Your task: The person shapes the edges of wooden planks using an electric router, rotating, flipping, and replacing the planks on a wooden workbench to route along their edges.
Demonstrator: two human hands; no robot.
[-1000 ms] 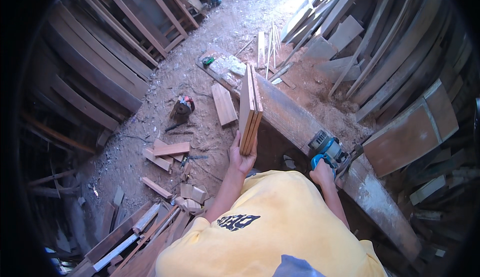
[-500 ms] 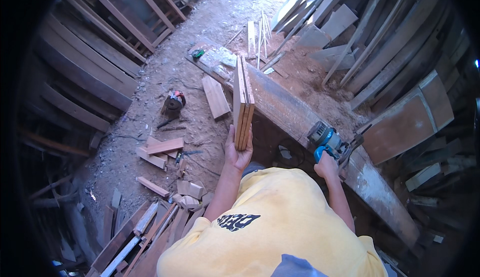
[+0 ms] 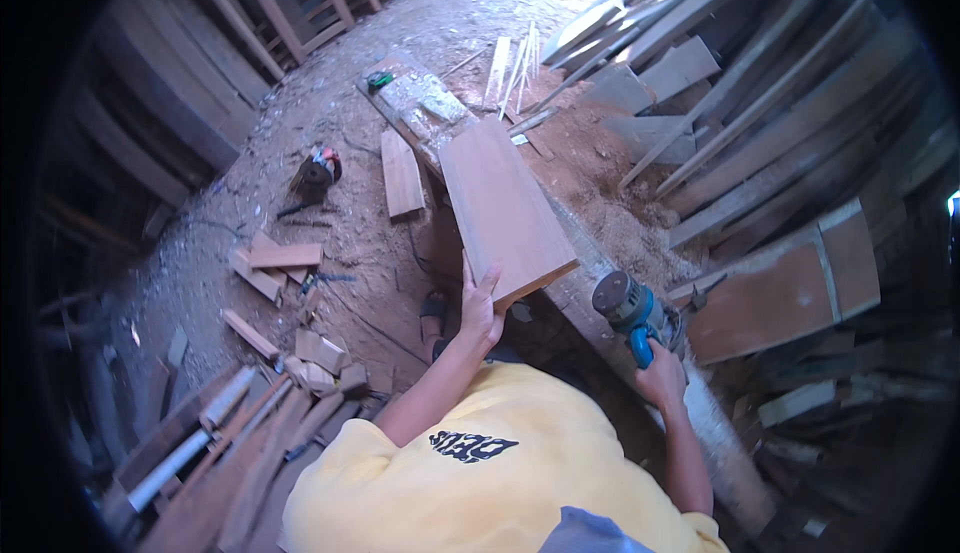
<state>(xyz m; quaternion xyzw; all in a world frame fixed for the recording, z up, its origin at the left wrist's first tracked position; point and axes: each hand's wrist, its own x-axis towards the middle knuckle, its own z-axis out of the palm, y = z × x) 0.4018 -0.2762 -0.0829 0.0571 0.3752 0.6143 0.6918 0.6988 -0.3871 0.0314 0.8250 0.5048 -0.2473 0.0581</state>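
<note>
My left hand (image 3: 482, 313) grips the near end of a reddish-brown wooden board (image 3: 505, 208), thumb on top and the other fingers hidden beneath. The board's broad face is turned up, with its far end over the long plank bench (image 3: 725, 443). At the right, my right hand (image 3: 662, 375) is closed around the blue handle of a router (image 3: 640, 308). Its round grey motor housing tilts toward the board, and a gap separates the two. Whether the router's base touches the bench cannot be made out.
A short board (image 3: 402, 175) leans at the bench's left side, and a small green tool (image 3: 379, 80) lies on its far end. Wood blocks (image 3: 320, 350) and a red-and-dark power tool (image 3: 318, 175) lie on the ground. A panel (image 3: 760, 298) leans at right.
My left hand has rolled the board from edge-up, where a groove showed, to broad face up. The router, still in my right hand, has tilted. The whole view has shifted somewhat.
</note>
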